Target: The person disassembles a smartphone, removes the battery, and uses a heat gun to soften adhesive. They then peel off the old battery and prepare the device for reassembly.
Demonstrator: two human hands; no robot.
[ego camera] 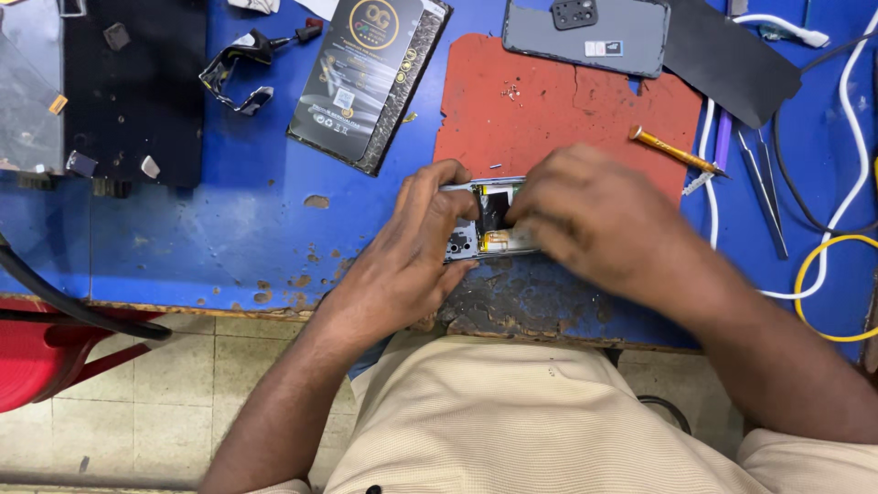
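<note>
An opened phone body (489,220) with its insides showing lies at the near edge of a red mat (540,101) on the blue table. My left hand (416,242) grips the phone's left end, thumb and fingers wrapped around its frame. My right hand (594,215) covers the phone's right half, fingertips pressing on the inner parts near the middle. Most of the phone is hidden under both hands.
A grey phone back cover (585,37) lies at the mat's far edge, beside a black sheet (732,59). An orange-handled tool (672,151), tweezers (764,183), and white and yellow cables (846,183) lie right. A black packet (366,78), a clamp (238,73) and a black pad (137,87) lie left.
</note>
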